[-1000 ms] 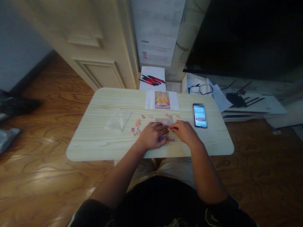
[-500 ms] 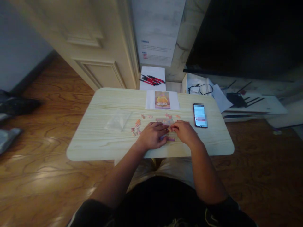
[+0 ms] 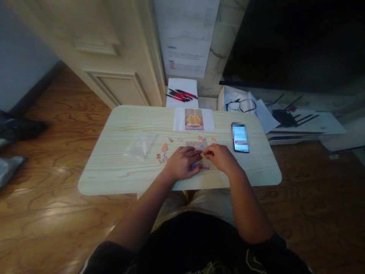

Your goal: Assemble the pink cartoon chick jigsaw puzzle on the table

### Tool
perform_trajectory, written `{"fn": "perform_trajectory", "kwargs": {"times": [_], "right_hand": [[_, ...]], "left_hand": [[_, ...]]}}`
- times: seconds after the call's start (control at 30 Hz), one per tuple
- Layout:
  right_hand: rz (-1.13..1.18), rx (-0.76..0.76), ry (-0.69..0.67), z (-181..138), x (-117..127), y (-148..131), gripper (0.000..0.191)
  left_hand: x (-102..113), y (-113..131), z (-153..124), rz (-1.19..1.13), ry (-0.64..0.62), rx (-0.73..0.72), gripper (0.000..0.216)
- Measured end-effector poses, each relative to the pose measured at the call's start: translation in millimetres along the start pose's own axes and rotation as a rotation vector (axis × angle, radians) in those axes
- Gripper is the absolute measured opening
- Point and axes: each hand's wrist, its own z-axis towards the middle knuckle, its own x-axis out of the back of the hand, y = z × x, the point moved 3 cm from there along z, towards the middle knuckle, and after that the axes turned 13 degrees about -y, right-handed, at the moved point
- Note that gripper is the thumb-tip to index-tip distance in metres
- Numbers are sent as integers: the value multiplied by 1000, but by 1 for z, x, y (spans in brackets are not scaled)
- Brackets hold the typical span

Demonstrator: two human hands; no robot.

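My left hand (image 3: 184, 163) lies flat over a partly joined jigsaw puzzle (image 3: 196, 144), fingers stretched to the right and thumb apart. Just right of it, my right hand (image 3: 218, 154) pinches a small yellowish puzzle piece (image 3: 203, 155) at the puzzle's right part. Much of the puzzle is hidden under both hands; a purple edge strip (image 3: 204, 167) shows below the left fingers. Loose puzzle pieces (image 3: 163, 152) lie left of my left hand, and a few more pieces (image 3: 201, 138) lie beyond the puzzle. Behind them rests a sheet with a printed picture (image 3: 194, 119) of a yellow figure.
A clear plastic bag (image 3: 141, 145) lies on the left of the pale wooden table (image 3: 105, 167). On the right is a phone (image 3: 240, 137) with its screen lit. Past the far edge are red and black pens (image 3: 181, 95) on paper and a white box (image 3: 238, 99) with a cable.
The view has shifted very slightly. Both hands stay almost in place over the puzzle, the right fingers still pinching at the same spot.
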Motion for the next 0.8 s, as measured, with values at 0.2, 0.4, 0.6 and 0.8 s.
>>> {"fn": "perform_trajectory", "kwargs": {"times": [0.2, 0.4, 0.6, 0.8], "right_hand": [[-27, -51, -17, 5, 1, 1, 14], [-33, 10, 3, 0, 3, 4, 21], [-9, -99, 88, -18, 3, 12, 17], [-4, -178, 106, -23, -5, 8, 9]], "left_hand": [[0, 0, 0, 2, -22, 4, 38], [-1, 0, 1, 10, -8, 6, 39], [0, 1, 0, 1, -8, 19, 38], [1, 3, 0, 4, -26, 12, 39]]}}
